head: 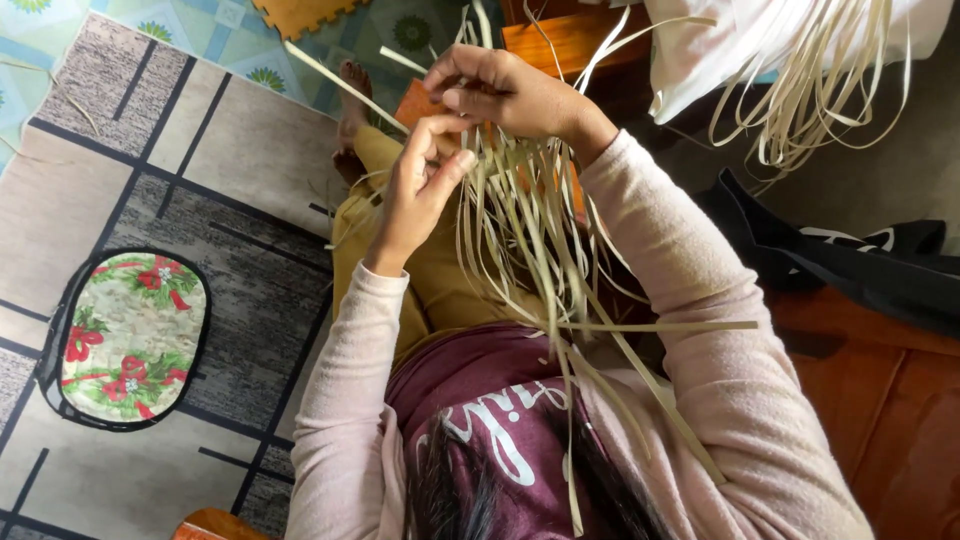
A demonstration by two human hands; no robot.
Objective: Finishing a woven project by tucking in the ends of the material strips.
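Two hands work at one bundle of pale strips, and I take them from the left. Far left, on the patterned rug (pixel 230 130), lies an oval flowered cushion (pixel 130 335), well apart from me. Then comes my left hand (pixel 420 190), raised in front of my chest, fingers curled, thumb and fingertips pinching a few of the strips (pixel 520 230) at their upper end. That grip is closed on the strips, though how many it has I cannot tell.

Just above and to the right sits my right hand (pixel 510 95), knuckles up, fingers clenched over the same gathered end, so the two grips nearly touch. My right hand is the nearer to the woven top; my left comes at it from below and beside. From that gathered point the strips run their long way down toward my lap, fanning out, with one strip crossing sideways over my right sleeve.

Further right, a loose hank of more strips (pixel 810 90) hangs over a pale cloth (pixel 720 50), apart from both hands, and a black bag (pixel 850 265) lies below it.
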